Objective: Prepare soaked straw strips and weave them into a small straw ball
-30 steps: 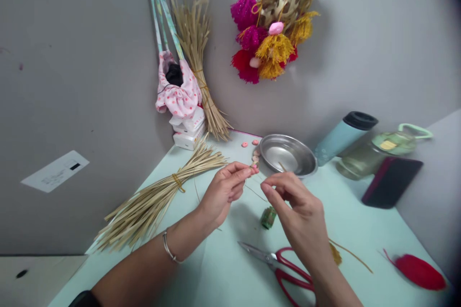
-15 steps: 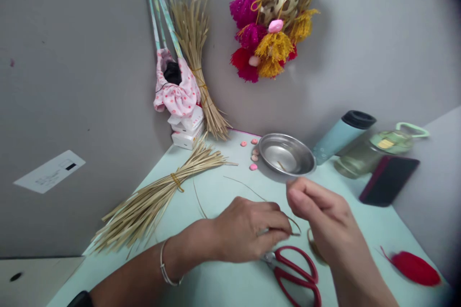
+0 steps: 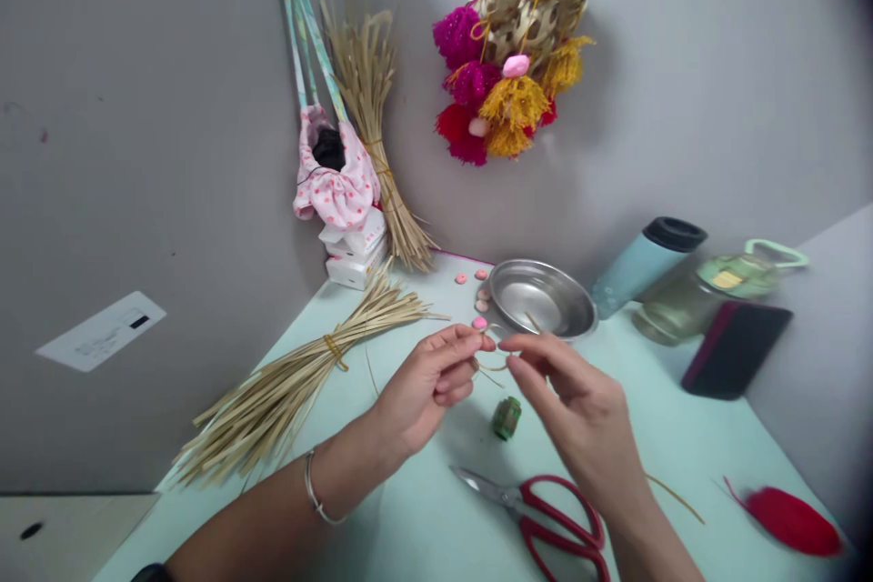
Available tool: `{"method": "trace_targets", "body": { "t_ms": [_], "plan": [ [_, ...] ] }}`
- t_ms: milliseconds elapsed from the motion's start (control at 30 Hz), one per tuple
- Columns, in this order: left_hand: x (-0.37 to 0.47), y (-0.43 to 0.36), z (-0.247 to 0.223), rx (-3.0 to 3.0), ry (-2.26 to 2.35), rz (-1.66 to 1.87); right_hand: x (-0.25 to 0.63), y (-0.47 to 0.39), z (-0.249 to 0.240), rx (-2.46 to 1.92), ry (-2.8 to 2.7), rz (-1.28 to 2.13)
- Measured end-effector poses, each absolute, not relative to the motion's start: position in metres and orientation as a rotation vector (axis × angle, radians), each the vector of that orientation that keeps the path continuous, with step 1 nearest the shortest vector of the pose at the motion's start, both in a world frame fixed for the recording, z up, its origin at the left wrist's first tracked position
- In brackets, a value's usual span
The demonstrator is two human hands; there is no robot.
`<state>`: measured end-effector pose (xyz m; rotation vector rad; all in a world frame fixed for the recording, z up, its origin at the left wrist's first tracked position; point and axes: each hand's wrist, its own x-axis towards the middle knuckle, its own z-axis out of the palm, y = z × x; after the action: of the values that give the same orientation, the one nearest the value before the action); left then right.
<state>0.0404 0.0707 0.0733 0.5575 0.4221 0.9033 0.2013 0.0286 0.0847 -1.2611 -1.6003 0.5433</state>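
Head view: a thin strip (image 3: 492,369) is held up in a small loop between the two hands, above the tabletop (image 3: 423,527) and on the near side of the steel bowl (image 3: 581,314). By the left hand (image 3: 426,382) it is pinched, the grip of thumb and forefinger being closed on it. By the right hand (image 3: 579,409) the loop's other side is met, with thumb and forefinger brought near each other; whether that grip is firmly closed on the strip cannot be told, so fine is the strip there.

The loop could easily be lost, it is judged, if the left pinch were relaxed, since so narrow a strip is likely to spring straight. A crack might be caused by too sharp a bend, dry fibre being suggested by the pale bundle (image 3: 300,391) alongside. A pink bead (image 3: 479,324) is seen just beyond the left fingertips; were it brushed, it could be rolled away. The green roll (image 3: 506,418), standing below the hands, might be knocked over by a lowered wrist. The scissors (image 3: 505,495) are laid with blades parted only slightly, if at all, and the handles near the right forearm, where they could be nudged by a careless sweep.
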Motion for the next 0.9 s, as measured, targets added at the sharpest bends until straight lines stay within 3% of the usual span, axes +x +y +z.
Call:
{"method": "trace_targets", "body": {
  "t_ms": [100, 167, 233, 400, 567, 767, 900],
  "plan": [
    [0.044, 0.07, 0.07, 0.588, 0.48, 0.93, 0.193, 0.03, 0.075, -1.339, -1.862, 0.025],
    [0.046, 0.071, 0.066, 0.644, 0.534, 0.952, 0.19, 0.031, 0.071, -1.399, -1.899, -0.114],
    [0.045, 0.074, 0.063, 0.75, 0.6, 0.978, 0.189, 0.029, 0.075, -1.449, -1.889, -0.017],
    [0.037, 0.08, 0.063, 1.444, 0.814, 1.066, 0.198, 0.016, 0.103, -1.372, -1.825, 0.706],
    [0.035, 0.068, 0.067, 2.062, 0.65, 0.906, 0.215, 0.027, 0.105, -1.383, -1.681, 0.602],
    [0.039, 0.066, 0.073, 1.417, 0.541, 0.932, 0.229, 0.046, 0.083, -1.428, -1.657, 0.818],
    [0.04, 0.077, 0.069, 0.938, 0.596, 0.895, 0.227, 0.046, 0.079, -1.545, -1.553, 0.29]
  ]
}}
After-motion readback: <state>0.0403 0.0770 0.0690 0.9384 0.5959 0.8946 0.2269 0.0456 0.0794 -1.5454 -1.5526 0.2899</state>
